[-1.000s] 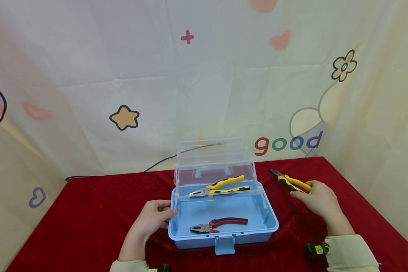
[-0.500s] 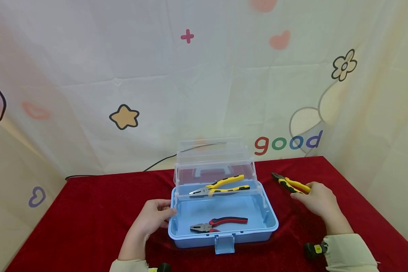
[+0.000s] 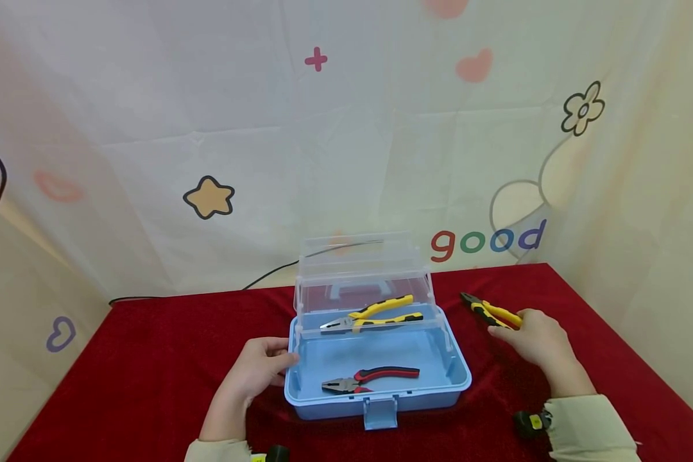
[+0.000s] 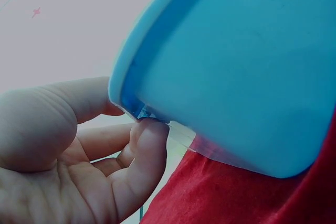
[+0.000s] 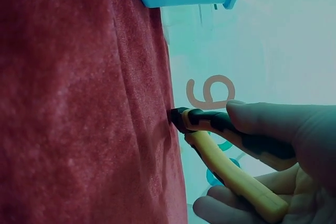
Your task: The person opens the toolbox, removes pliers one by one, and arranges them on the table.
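A blue toolbox (image 3: 378, 407) with its clear lid (image 3: 360, 256) raised stands mid-table. My left hand (image 3: 260, 367) grips its left rim, thumb over the edge and fingers on the outer side; in the left wrist view the hand (image 4: 100, 145) pinches the corner of the blue wall (image 4: 236, 66). Right of the box, my right hand (image 3: 537, 337) holds yellow-and-black pliers (image 3: 487, 311) by the handles, jaws pointing away to the back left. In the right wrist view the thumb lies along one handle of the pliers (image 5: 226, 169), which are spread a little.
Inside the toolbox, yellow-and-black pliers (image 3: 375, 313) lie at the back, partly behind the clear tray edge. Red-and-black pliers (image 3: 369, 380) lie near the front wall. A red cloth (image 3: 150, 372) covers the table. Behind hangs a printed curtain (image 3: 254, 115), with a black cable (image 3: 265, 277) before it.
The head of the held pliers has dipped slightly toward the front since a second ago, and my right hand has shifted slightly left. My left hand stays on the toolbox rim.
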